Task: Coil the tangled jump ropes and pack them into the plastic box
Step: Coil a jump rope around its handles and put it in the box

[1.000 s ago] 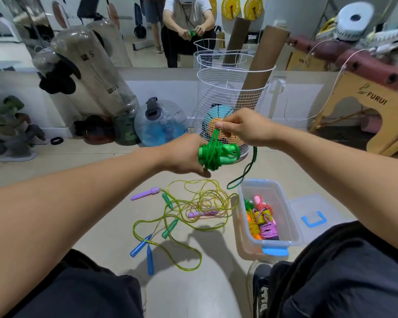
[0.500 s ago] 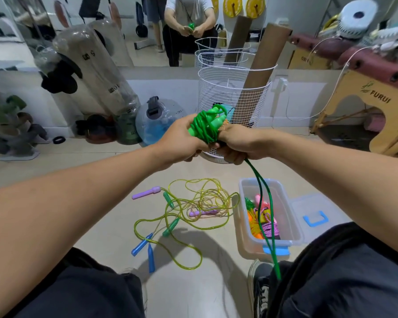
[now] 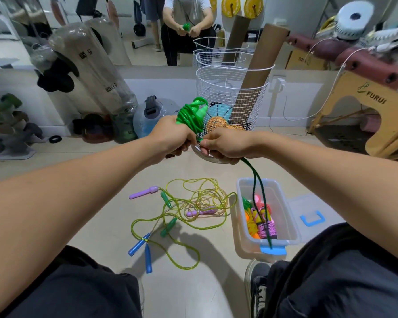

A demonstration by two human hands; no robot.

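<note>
From the head camera, the thing that mattered was how the green jump rope [image 3: 191, 117] sat between the two hands: the wound bundle with its handles stuck up and a bit away from the person, long axis roughly upright, and the left hand [image 3: 170, 138] was wrapped around its lower end, so that hand was basically the spool. The right hand [image 3: 225, 143] was right beside it, nearly touching, fingers curled and pinching the rope just under the bundle. From that pinch a loose double strand [image 3: 259, 200] hung down and toward the person, dangling across the plastic box [image 3: 287, 214] to about its blue latch [image 3: 274, 250]. So the remaining slack lay below and to the right, on the right hand's side, and probably the next wrap would have to come up from there. The box sat on the floor by the right knee, open, with a few coiled ropes [image 3: 260, 216] already inside, its lid [image 3: 317, 214] lying just to the right. To the left of the box, a tangle of yellow-green ropes [image 3: 193, 203] with purple, green and blue handles was still spread out on the beige floor [image 3: 101, 171], untouched. Behind the hands stood a white wire basket [image 3: 230, 92] with cardboard tubes and balls, then a mirror wall, looked like a gym storage corner.
</note>
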